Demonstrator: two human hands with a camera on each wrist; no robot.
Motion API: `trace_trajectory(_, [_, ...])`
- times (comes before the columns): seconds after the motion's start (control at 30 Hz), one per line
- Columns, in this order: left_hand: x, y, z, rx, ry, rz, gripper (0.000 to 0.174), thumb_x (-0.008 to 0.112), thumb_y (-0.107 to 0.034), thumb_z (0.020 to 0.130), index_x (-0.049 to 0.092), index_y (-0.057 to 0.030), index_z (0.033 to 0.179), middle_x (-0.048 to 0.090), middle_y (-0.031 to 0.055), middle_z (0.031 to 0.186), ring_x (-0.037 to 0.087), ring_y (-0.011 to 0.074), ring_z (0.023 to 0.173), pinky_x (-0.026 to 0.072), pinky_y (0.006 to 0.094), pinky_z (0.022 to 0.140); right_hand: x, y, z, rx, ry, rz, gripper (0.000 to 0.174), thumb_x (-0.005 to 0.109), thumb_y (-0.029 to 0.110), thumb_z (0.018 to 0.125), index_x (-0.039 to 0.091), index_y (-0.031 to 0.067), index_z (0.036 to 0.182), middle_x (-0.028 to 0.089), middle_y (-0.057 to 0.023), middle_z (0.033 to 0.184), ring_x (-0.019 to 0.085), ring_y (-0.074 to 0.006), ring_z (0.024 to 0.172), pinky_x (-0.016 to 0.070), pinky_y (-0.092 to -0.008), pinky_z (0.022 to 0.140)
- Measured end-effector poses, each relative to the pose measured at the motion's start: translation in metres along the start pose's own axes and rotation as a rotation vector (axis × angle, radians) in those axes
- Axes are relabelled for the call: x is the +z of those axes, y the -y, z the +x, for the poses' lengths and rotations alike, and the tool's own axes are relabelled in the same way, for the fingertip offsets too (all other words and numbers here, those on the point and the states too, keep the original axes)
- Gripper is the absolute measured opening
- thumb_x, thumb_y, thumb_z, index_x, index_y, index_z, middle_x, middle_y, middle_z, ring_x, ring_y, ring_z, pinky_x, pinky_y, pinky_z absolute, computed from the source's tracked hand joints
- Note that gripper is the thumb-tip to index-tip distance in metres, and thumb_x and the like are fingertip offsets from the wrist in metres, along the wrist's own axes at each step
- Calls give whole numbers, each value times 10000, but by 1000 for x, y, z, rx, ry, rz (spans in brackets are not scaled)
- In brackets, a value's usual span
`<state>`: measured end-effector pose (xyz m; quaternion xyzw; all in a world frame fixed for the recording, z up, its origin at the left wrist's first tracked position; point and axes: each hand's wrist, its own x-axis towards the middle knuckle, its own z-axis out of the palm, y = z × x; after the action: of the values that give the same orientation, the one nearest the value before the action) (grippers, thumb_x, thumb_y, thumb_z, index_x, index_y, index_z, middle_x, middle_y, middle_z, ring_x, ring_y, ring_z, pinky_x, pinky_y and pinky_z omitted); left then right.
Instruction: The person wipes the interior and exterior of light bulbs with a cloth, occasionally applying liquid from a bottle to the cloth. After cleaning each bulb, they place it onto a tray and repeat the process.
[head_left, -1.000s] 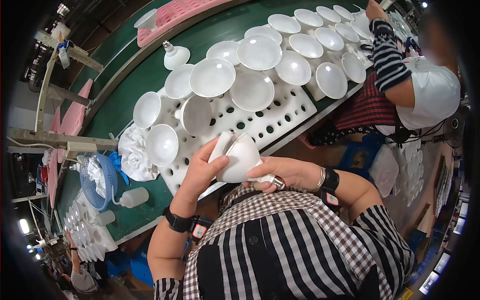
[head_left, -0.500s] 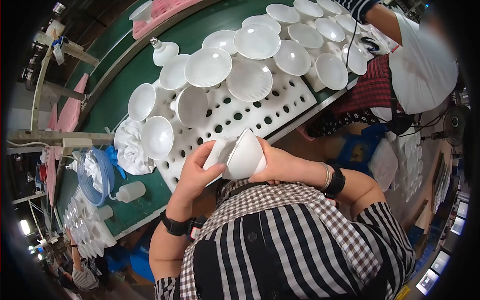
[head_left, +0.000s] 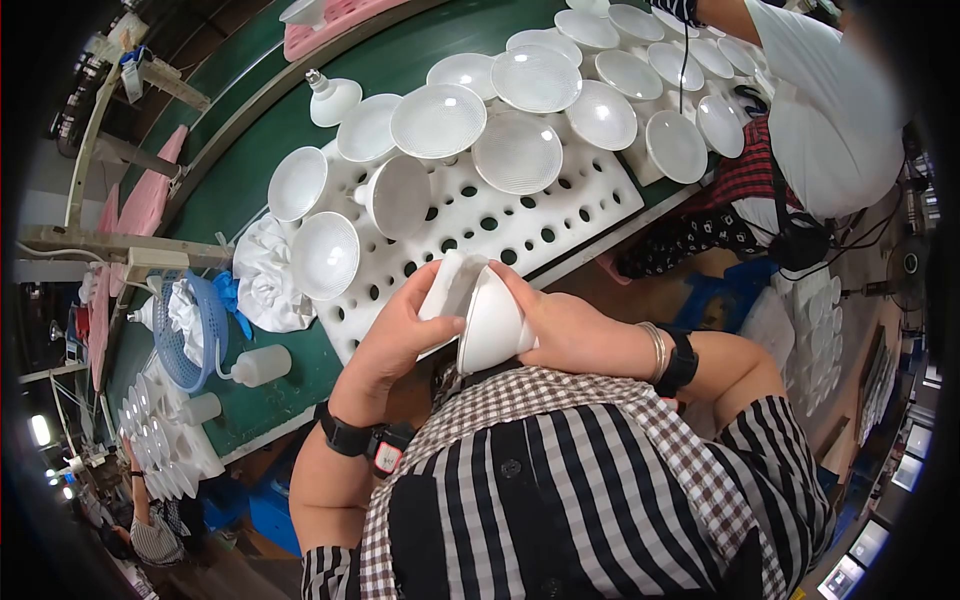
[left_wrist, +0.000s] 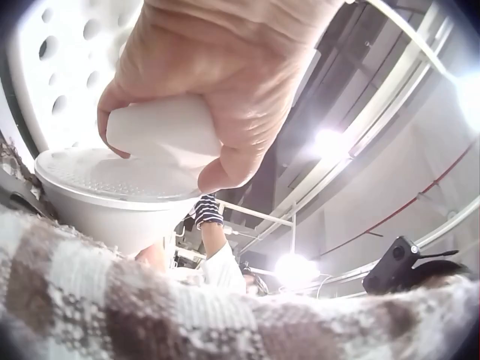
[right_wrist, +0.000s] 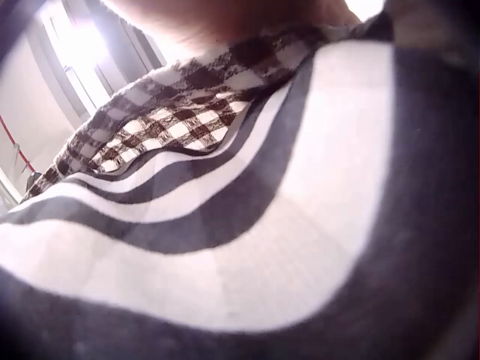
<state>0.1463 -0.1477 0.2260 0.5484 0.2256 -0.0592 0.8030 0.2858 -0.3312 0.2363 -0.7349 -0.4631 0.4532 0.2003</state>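
Close in front of the chest, my right hand [head_left: 575, 335] holds a white reflector bulb [head_left: 493, 325], its fingers around the outer cone. The bulb lies tilted, with its broad ribbed lens [left_wrist: 112, 174] towards my left hand [head_left: 395, 328]. That left hand grips a thick white pad with rounded edges [left_wrist: 161, 129] between thumb and fingers, and the pad lies against the lens. The bulb's screw base is hidden behind the right hand. In the right wrist view, mostly striped shirt [right_wrist: 247, 217] and checked apron [right_wrist: 176, 124] show.
A white tray with holes [head_left: 510, 240] lies on the green table [head_left: 215, 385], carrying several upturned reflector bulbs [head_left: 438, 120]. To the left are crumpled white cloth [head_left: 270, 275], a blue basket [head_left: 205, 330] and a plastic bottle [head_left: 262, 366]. Another person [head_left: 820, 130] works at the right.
The bulb has turned in my right hand, which moved from its neck up round the cone; the screw base no longer shows. The left hand keeps its grip on the pad.
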Motion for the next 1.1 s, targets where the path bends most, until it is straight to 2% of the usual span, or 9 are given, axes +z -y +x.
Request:
trace_trajectory(0.17, [-3, 5, -7, 27, 12, -65, 757, 754, -162, 712, 422, -10, 1375, 538, 66, 1266, 506, 166, 1169, 375, 310, 1021, 22, -49, 17, -339, -51, 501, 945, 726, 170, 767, 137, -11, 1484, 611, -187, 1049, 640, -245, 686, 533, -366, 633])
trace_trajectory(0.23, [2, 4, -9, 38, 32, -89, 766, 761, -169, 711, 417, -10, 1377, 536, 65, 1270, 502, 166, 1175, 369, 311, 1026, 6, -40, 17, 121, 446, 1251, 850, 753, 213, 788, 246, -5, 1435, 554, -117, 1109, 585, -110, 660, 506, -252, 534])
trace_trajectory(0.27, [4, 3, -9, 52, 48, -72, 765, 761, -166, 711, 418, -12, 1376, 531, 63, 1276, 492, 165, 1187, 360, 312, 1034, 3, -33, 13, 112, 442, 1244, 780, 746, 206, 803, 281, 12, 1399, 562, -99, 1033, 562, -50, 643, 463, -179, 481])
trace_trajectory(0.4, [5, 1, -10, 46, 78, -72, 752, 761, -164, 715, 421, -20, 1370, 520, 60, 1289, 463, 160, 1221, 333, 314, 1056, -9, -18, 6, 70, 404, 964, 904, 770, 208, 769, 205, 2, 1445, 572, -107, 1036, 569, -71, 650, 479, -202, 501])
trace_trajectory(0.5, [7, 3, -12, 74, 49, -6, 730, 739, -148, 717, 425, -23, 1364, 517, 57, 1287, 462, 160, 1217, 337, 314, 1051, 3, -23, 3, 16, 225, 741, 1050, 791, 198, 728, 96, 21, 1495, 583, -155, 1104, 630, -175, 815, 535, -273, 685])
trace_trajectory(0.57, [13, -1, -13, 81, 23, 20, 718, 715, -130, 718, 424, -21, 1365, 519, 60, 1280, 465, 161, 1210, 341, 314, 1046, 12, -26, 2, -181, -98, 265, 1133, 804, 237, 685, 52, 20, 1503, 615, -220, 1096, 665, -300, 879, 535, -357, 766])
trace_trajectory(0.67, [15, -8, -10, 61, 6, 24, 704, 670, -96, 715, 419, -17, 1369, 523, 71, 1270, 476, 166, 1192, 356, 311, 1030, -9, 2, -10, -42, -10, 181, 1126, 795, 252, 674, 64, 13, 1497, 612, -279, 1092, 648, -388, 950, 518, -422, 809])
trace_trajectory(0.97, [20, -30, 19, -63, -16, -85, 750, 675, -119, 698, 403, -8, 1387, 555, 102, 1251, 549, 200, 1134, 428, 327, 980, -13, 15, -18, -159, -46, -181, 1075, 753, 209, 701, 70, 20, 1509, 576, -325, 1111, 626, -433, 928, 508, -454, 806])
trace_trajectory(1.1, [14, -25, 16, -30, 28, 34, 783, 737, -182, 687, 414, -17, 1382, 563, 131, 1294, 565, 231, 1160, 430, 354, 1011, -18, -6, -12, -252, -82, 75, 1088, 768, 225, 706, 69, 18, 1514, 573, -320, 1127, 640, -394, 942, 508, -431, 810])
